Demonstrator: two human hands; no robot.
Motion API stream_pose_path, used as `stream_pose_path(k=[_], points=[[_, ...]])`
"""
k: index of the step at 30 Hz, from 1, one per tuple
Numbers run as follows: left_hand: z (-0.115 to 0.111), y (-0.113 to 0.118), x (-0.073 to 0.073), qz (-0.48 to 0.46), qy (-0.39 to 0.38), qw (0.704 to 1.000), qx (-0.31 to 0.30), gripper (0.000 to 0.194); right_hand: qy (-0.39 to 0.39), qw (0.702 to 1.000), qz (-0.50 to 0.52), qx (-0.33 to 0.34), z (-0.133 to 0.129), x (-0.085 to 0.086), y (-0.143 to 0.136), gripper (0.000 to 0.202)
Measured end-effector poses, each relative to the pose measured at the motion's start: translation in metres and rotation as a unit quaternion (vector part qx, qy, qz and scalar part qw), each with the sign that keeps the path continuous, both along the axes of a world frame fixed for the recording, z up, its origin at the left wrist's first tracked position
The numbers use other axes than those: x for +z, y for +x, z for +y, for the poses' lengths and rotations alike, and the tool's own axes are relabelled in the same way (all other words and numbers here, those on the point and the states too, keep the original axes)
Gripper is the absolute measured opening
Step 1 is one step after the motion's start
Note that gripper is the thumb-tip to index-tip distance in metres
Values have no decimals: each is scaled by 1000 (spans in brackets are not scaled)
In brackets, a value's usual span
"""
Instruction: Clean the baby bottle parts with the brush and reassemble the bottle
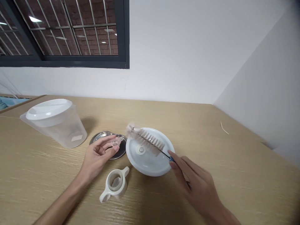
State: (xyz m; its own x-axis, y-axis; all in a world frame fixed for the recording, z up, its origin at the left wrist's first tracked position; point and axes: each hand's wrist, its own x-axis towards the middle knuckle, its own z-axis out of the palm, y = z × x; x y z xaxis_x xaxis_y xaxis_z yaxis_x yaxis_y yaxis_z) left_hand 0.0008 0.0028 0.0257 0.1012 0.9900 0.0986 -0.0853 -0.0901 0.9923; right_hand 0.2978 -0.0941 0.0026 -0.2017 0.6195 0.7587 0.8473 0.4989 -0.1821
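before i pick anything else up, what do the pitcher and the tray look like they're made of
Pitcher: probably plastic, smooth and frosted, since it is hazily see-through.
Tray: likely polished metal, perhaps stainless steel, judging by its silvery, mirror-like rim.

barred window (77, 28), white wall (175, 53), thin stick (223, 127)

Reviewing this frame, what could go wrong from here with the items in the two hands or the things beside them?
The small clear teat might slip, as the left hand seems to hold it lightly by the fingers. The long white-bristled brush in the right hand could knock it, its fluffy tip being close by. The white two-handled ring stands near the left forearm, which could bump it.
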Motion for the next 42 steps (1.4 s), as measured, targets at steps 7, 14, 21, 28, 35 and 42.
stream_pose_path(k=[7, 14, 21, 28, 35, 42], points=[[2, 1, -13, 45, 69, 996, 21, 43, -18, 999, 14, 31, -2, 0, 0, 45], [1, -1, -13, 37, 114, 992, 34, 31, -21, 999, -21, 39, 0, -3, 1, 43], [-3, -1, -9, 62, 124, 990, 33, 20, -15, 999, -23, 21, 1, -1, 6, 41], [0, -6, -15, 106, 139, 984, 37, 12, -13, 1000, -23, 17, 2, 0, 7, 38], [-1, -8, -16, 203, 231, 951, 32, 6, -17, 999, -4, 29, -1, 0, 8, 42], [-2, -8, -17, 221, 272, 935, 48, 11, -8, 999, -30, 12, 2, -3, 8, 38]])
